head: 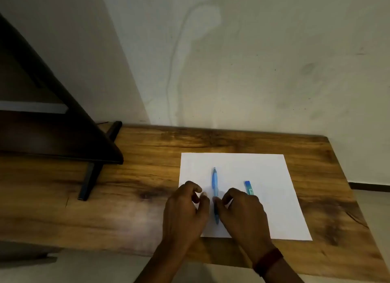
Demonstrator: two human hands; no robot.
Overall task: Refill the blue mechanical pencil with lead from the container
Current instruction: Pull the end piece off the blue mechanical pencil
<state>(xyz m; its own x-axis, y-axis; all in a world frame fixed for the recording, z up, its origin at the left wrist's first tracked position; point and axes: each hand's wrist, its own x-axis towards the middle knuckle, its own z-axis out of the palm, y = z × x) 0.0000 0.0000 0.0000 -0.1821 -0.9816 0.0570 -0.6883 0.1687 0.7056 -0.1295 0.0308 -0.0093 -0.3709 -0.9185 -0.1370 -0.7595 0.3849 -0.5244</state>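
Note:
The blue mechanical pencil (215, 182) lies lengthwise on a white sheet of paper (263, 171), its tip end toward me. My right hand (240, 211) rests on the paper at the pencil's right side, thumb and fingertips touching the barrel near its lower half. My left hand (185, 206) hovers just left of the pencil, fingers curled and apart, holding nothing. The small blue lead container (248, 187) lies on the paper to the right, its near end hidden behind my right hand.
The paper sits on a wooden table (137, 198) against a pale wall. A dark shelf stand (63, 124) with a black leg (88, 181) occupies the table's left part. The table's right edge drops to the floor.

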